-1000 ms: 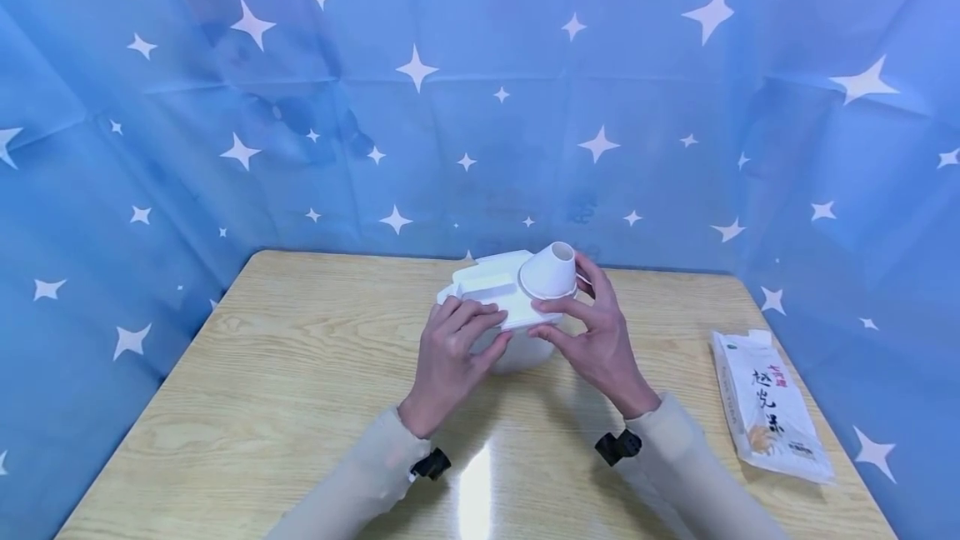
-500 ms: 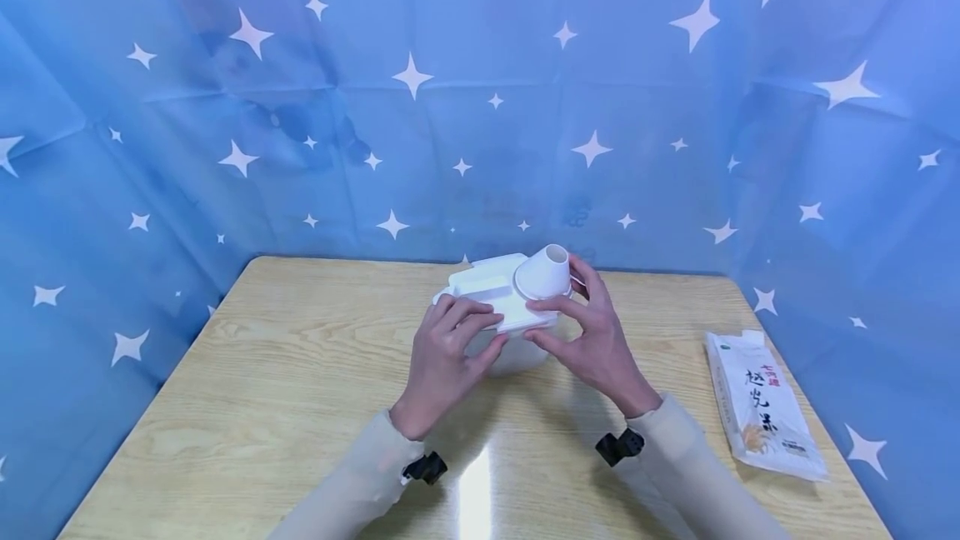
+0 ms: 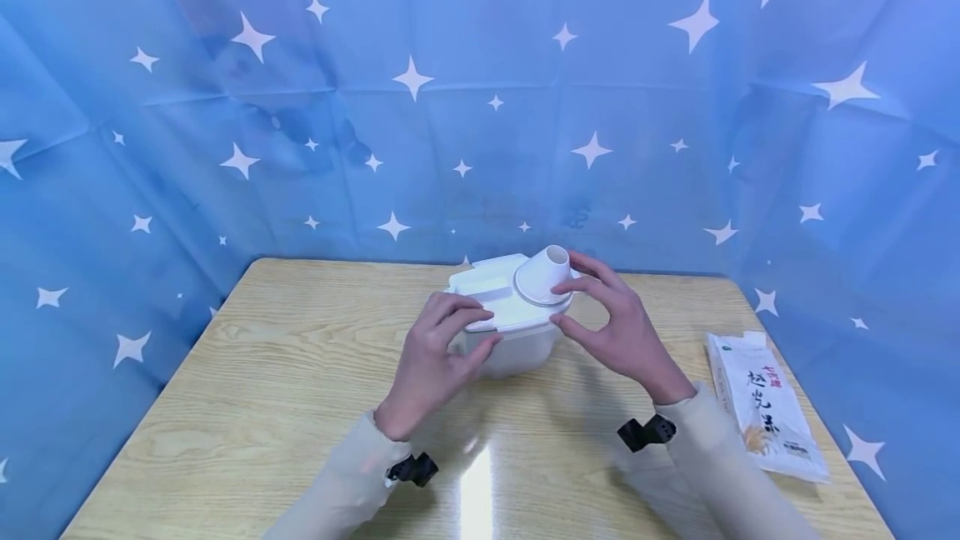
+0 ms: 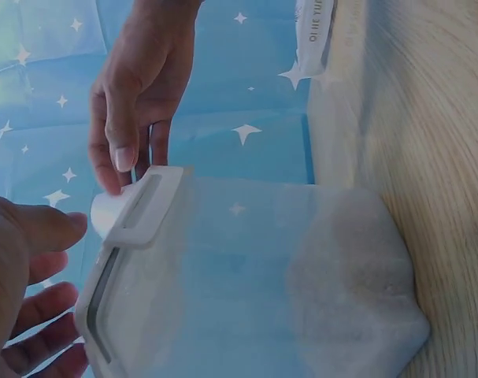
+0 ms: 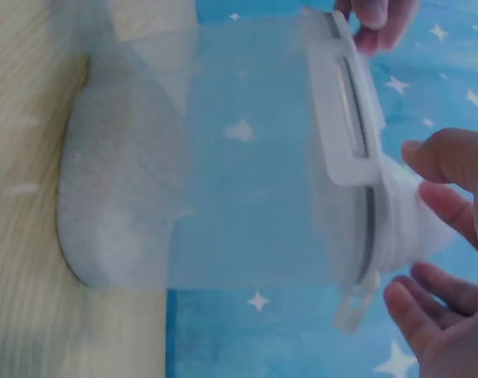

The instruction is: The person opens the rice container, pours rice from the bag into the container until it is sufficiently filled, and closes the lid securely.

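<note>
A translucent storage container [image 3: 517, 352] stands upright on the table, with whitish grain [image 5: 120, 181] in its lower part. Its white lid [image 3: 483, 283] is on, topped at the right by a white cone-shaped spout [image 3: 543, 275]. A long clip [image 5: 349, 118] lies flat against the rim, and a small side clip [image 5: 353, 307] hangs outward. My left hand [image 3: 435, 344] hovers at the lid's left front edge, fingers loosely bent around nothing. Beside the spout, my right hand [image 3: 622, 319] has its thumb and fingers spread, holding nothing; the right wrist view shows gaps between fingertips and spout.
A white printed bag [image 3: 768, 407] lies near the right edge of the wooden table [image 3: 262, 390]. Blue curtain [image 3: 480, 107] with white stars hangs close behind and along both sides of the table.
Both hands have come off the lid: the left moved slightly left and down, the right moved out to the right with fingers spreading. The container stays in place.
</note>
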Motion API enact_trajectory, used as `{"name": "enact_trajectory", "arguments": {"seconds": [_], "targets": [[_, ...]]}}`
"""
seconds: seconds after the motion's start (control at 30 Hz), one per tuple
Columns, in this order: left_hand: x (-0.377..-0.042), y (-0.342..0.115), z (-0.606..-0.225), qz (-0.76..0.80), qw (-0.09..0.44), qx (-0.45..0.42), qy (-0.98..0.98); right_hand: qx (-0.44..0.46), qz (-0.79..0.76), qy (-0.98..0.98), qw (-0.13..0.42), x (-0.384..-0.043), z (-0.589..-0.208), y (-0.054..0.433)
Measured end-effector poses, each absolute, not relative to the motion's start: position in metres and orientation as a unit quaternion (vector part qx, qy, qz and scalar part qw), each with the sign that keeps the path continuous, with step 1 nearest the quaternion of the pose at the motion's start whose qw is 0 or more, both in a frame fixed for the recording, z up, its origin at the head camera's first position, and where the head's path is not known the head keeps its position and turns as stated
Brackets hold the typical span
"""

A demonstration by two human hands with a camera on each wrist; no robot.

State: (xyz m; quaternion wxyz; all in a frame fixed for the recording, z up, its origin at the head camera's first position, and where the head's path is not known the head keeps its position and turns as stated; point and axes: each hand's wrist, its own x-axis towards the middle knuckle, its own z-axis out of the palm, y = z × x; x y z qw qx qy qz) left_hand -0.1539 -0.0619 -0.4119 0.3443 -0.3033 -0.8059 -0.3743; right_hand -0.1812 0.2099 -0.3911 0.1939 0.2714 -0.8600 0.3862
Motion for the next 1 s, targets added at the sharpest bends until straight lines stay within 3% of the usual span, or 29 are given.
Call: {"name": "enact_trajectory", "arguments": {"seconds": [0.3,0.63,1.0], "targets": [[-0.154,-0.079,-0.412,-0.418,0.337,-0.219,-0.815,0.223,0.44,-0.86,0.133,-0.196,-0.386,0.229],[-0.163,-0.097,-0.417,-0.546,0.171,-0.123,-0.811,0.174,0.434,-0.883,0.035,-0.207,-0.381,0.238],[-0.178,-0.112,-0.428,-0.645,0.044,-0.085,-0.758,0.147,0.442,-0.885,-0.014,-0.207,-0.382,0.235]]}}
